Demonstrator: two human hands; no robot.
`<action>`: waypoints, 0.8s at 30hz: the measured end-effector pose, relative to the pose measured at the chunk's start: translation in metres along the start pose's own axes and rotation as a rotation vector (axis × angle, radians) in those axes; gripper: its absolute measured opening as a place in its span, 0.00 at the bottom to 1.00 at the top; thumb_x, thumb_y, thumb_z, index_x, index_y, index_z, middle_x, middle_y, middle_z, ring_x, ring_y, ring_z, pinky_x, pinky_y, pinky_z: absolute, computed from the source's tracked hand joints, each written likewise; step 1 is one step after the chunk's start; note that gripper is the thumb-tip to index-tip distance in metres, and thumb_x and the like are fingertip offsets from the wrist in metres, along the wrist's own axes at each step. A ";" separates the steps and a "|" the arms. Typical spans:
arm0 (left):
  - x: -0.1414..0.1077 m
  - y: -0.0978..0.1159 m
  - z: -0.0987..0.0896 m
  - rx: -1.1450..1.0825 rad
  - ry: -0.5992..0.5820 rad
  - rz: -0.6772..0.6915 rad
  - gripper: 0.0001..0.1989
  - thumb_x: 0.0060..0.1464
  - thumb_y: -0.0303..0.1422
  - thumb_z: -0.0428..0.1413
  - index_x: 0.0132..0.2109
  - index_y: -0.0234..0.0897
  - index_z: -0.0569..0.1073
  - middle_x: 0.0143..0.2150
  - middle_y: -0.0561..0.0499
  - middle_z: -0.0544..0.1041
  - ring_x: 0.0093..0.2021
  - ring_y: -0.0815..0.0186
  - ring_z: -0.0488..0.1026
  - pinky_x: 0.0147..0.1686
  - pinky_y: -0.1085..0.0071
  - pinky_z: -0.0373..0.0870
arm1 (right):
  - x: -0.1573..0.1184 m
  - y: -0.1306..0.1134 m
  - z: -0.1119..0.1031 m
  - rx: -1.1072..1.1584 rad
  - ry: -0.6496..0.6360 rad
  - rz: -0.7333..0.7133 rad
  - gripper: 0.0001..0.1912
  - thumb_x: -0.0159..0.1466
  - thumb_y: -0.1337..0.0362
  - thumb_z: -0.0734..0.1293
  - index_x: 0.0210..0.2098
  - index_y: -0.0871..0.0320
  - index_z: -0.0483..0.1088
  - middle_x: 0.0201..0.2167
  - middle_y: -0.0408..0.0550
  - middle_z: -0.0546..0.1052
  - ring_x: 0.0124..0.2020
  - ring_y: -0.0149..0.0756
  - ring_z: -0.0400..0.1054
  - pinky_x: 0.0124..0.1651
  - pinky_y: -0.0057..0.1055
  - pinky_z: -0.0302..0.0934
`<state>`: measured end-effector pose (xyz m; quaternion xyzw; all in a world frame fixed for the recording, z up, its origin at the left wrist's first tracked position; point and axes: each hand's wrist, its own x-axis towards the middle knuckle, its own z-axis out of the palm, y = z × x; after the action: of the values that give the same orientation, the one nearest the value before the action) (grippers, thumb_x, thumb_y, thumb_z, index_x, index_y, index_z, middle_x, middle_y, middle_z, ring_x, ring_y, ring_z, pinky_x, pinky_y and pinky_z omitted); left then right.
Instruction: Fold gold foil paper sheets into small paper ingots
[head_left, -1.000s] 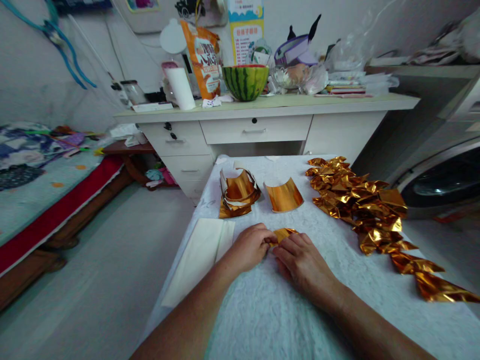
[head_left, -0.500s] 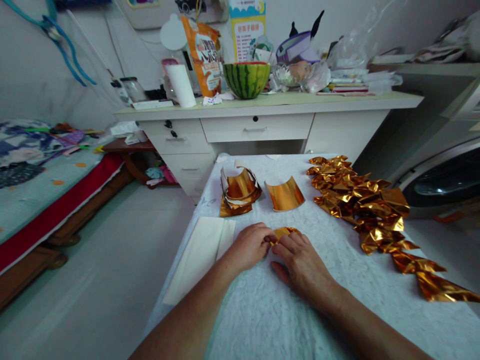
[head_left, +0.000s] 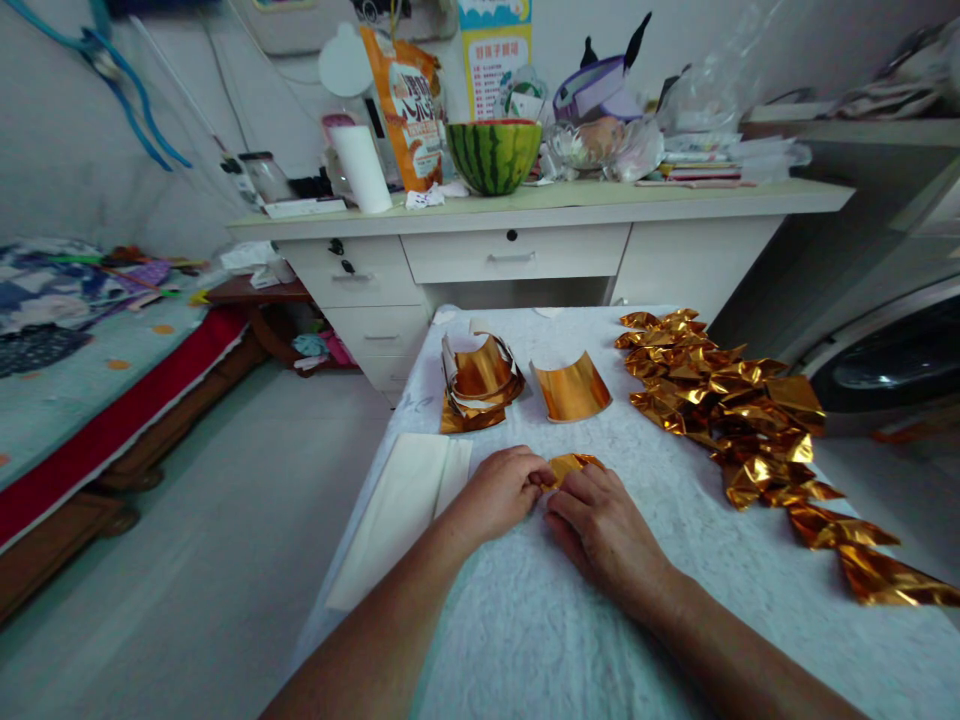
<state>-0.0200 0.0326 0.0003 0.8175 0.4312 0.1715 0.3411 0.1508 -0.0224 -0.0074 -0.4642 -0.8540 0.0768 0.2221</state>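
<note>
Between my two hands is a small piece of gold foil paper point(head_left: 568, 466), partly covered by my fingers. My left hand point(head_left: 508, 487) pinches its left end with curled fingers. My right hand point(head_left: 600, 515) is closed over its near right side, thumb tucked below. Beyond them lies a single curled sheet of gold foil paper point(head_left: 573, 388). To its left sits a stack of curled gold and white sheets point(head_left: 481, 380). Folded white paper point(head_left: 397, 510) lies beside my left forearm. On the right is a heap of twisted gold foil pieces point(head_left: 720, 400).
A pale cloth point(head_left: 517, 620) covers the table under my hands. Behind it stands a white desk point(head_left: 517, 255) with a halved watermelon point(head_left: 493, 158), an orange snack bag point(head_left: 409, 110) and a paper roll point(head_left: 361, 170). A bed point(head_left: 112, 400) is at left, a washing machine point(head_left: 885, 340) at right.
My right hand has shifted very slightly and its fingers have drawn in on the gold foil paper. My left hand stays at the same end. The view has moved a little.
</note>
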 end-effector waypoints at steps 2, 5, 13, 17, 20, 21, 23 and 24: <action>0.000 -0.001 0.000 0.007 0.004 -0.009 0.12 0.48 0.19 0.52 0.35 0.35 0.78 0.33 0.52 0.75 0.34 0.68 0.71 0.35 0.75 0.64 | 0.001 -0.001 0.001 0.036 -0.013 0.048 0.06 0.63 0.70 0.66 0.29 0.58 0.72 0.31 0.48 0.74 0.35 0.39 0.63 0.40 0.36 0.54; -0.001 -0.003 0.001 0.017 0.019 -0.017 0.10 0.47 0.20 0.53 0.32 0.35 0.76 0.31 0.53 0.74 0.33 0.68 0.70 0.34 0.75 0.63 | 0.003 -0.001 0.003 0.069 -0.044 0.129 0.06 0.63 0.71 0.66 0.30 0.58 0.73 0.31 0.49 0.74 0.36 0.40 0.64 0.41 0.36 0.56; -0.001 -0.006 0.001 0.012 -0.002 -0.021 0.12 0.49 0.20 0.51 0.34 0.36 0.77 0.34 0.52 0.76 0.35 0.68 0.72 0.36 0.75 0.65 | 0.005 0.000 0.011 0.055 -0.070 0.310 0.07 0.62 0.72 0.64 0.28 0.59 0.71 0.30 0.50 0.74 0.35 0.41 0.66 0.42 0.37 0.59; -0.002 -0.005 -0.002 0.025 -0.021 -0.013 0.13 0.51 0.20 0.50 0.35 0.37 0.78 0.35 0.51 0.76 0.38 0.66 0.72 0.39 0.74 0.66 | 0.005 -0.001 0.010 0.047 -0.035 0.331 0.07 0.61 0.72 0.64 0.27 0.58 0.70 0.29 0.48 0.74 0.35 0.40 0.66 0.40 0.36 0.59; -0.002 -0.004 -0.002 0.025 -0.028 -0.017 0.13 0.52 0.22 0.49 0.35 0.36 0.77 0.35 0.51 0.76 0.39 0.66 0.72 0.41 0.73 0.66 | 0.005 -0.001 0.009 0.043 -0.017 0.335 0.08 0.61 0.71 0.64 0.26 0.57 0.69 0.29 0.47 0.74 0.34 0.40 0.66 0.39 0.35 0.59; -0.003 -0.004 -0.002 0.023 -0.026 -0.018 0.12 0.52 0.22 0.49 0.35 0.36 0.77 0.35 0.51 0.75 0.38 0.66 0.72 0.40 0.73 0.66 | 0.005 0.000 0.010 0.040 -0.014 0.336 0.08 0.61 0.71 0.64 0.26 0.57 0.68 0.29 0.47 0.74 0.34 0.39 0.66 0.39 0.35 0.59; -0.003 -0.003 -0.002 0.020 -0.017 -0.023 0.11 0.52 0.23 0.50 0.34 0.36 0.76 0.34 0.52 0.75 0.37 0.66 0.72 0.38 0.73 0.65 | 0.005 0.001 0.010 0.037 -0.014 0.336 0.08 0.61 0.71 0.64 0.26 0.57 0.68 0.28 0.47 0.74 0.33 0.39 0.66 0.38 0.34 0.59; -0.003 -0.004 -0.001 0.019 -0.013 -0.028 0.10 0.51 0.23 0.51 0.34 0.36 0.76 0.34 0.52 0.74 0.36 0.67 0.71 0.37 0.74 0.65 | 0.006 0.001 0.011 0.035 -0.014 0.338 0.08 0.61 0.71 0.64 0.26 0.56 0.68 0.28 0.46 0.74 0.33 0.39 0.66 0.38 0.34 0.59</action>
<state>-0.0247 0.0318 -0.0014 0.8158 0.4419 0.1574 0.3382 0.1440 -0.0163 -0.0155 -0.5967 -0.7639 0.1311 0.2080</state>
